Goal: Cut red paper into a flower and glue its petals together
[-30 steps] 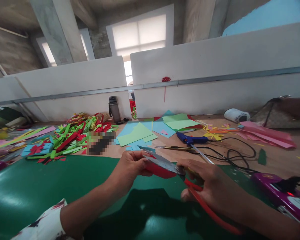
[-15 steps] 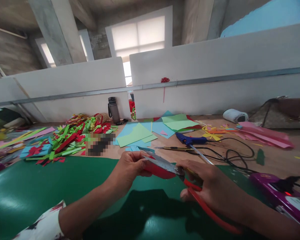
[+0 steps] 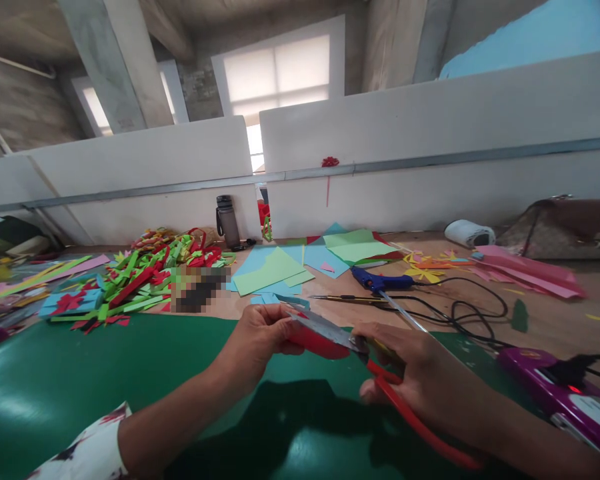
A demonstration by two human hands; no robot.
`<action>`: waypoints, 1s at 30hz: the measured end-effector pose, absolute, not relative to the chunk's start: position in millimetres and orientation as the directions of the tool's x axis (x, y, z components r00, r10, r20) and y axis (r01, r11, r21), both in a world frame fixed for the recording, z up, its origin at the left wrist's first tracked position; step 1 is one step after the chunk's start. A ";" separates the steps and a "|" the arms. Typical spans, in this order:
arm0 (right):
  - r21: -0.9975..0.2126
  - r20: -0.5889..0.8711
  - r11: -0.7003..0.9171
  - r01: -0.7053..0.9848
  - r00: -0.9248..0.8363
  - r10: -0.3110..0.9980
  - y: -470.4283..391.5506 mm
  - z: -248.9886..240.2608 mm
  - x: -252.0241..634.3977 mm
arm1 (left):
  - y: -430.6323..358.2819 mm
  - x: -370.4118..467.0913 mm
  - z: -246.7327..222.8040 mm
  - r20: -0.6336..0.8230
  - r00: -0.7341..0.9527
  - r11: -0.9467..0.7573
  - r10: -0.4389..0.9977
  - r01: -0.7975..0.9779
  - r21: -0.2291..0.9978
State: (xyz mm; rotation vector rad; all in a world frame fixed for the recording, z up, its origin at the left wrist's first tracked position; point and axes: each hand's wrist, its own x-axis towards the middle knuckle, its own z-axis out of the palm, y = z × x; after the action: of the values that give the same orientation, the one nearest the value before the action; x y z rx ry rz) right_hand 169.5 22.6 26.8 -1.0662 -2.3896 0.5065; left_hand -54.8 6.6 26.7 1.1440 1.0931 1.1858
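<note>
My left hand [image 3: 265, 340] pinches a folded piece of red paper [image 3: 323, 343] at its left end, above the green mat [image 3: 180, 340]. My right hand [image 3: 410, 367] is wrapped round the handles of scissors with red grips [image 3: 420, 427]. The scissor blades [image 3: 325, 328] point left along the top of the red paper, their tips close to my left fingertips. Whether the blades are fully closed is hard to tell. Part of the scissor grips is hidden by my right fingers.
Behind the hands lie green and blue paper sheets [image 3: 275, 270], a blue glue gun [image 3: 380, 280] with a looping cable, and a heap of cut strips [image 3: 145, 273]. A dark bottle [image 3: 227, 223] stands at the back; a purple power strip [image 3: 555, 387] sits right.
The scissor blades look closer together, with the gap near their tips narrower. Both hands have stayed almost where they were.
</note>
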 end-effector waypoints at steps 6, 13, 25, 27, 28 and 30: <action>-0.499 0.270 0.628 0.597 -0.581 0.768 23.2 25.6 169.4 | 6.0 -54.0 28.1 -0.043 0.065 0.051 0.997 -0.117 0.992; -0.464 0.267 0.636 0.617 -0.587 0.764 18.5 36.3 167.4 | 5.4 -53.4 29.0 -0.054 0.058 0.060 0.997 -0.104 0.993; -0.516 0.219 0.607 0.605 -0.592 0.776 16.1 50.0 168.1 | 7.1 -55.7 28.9 -0.002 0.054 0.009 0.999 -0.135 0.991; -0.519 0.202 0.602 0.607 -0.597 0.777 16.3 50.7 168.9 | 6.4 -55.7 30.4 0.014 0.042 -0.009 0.999 -0.123 0.992; -0.517 0.199 0.600 0.610 -0.597 0.777 16.5 50.8 169.3 | 6.1 -55.6 31.2 0.020 0.037 -0.015 0.999 -0.122 0.992; -0.522 0.202 0.602 0.605 -0.598 0.776 16.9 50.7 169.8 | 5.4 -55.4 32.6 0.022 0.028 -0.019 0.999 -0.123 0.992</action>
State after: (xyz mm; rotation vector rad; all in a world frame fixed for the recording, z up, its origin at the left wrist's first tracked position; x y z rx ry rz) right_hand 169.8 16.9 50.7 -1.1030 -2.4205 0.5685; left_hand -55.4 5.4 32.6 1.1466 1.0879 1.2583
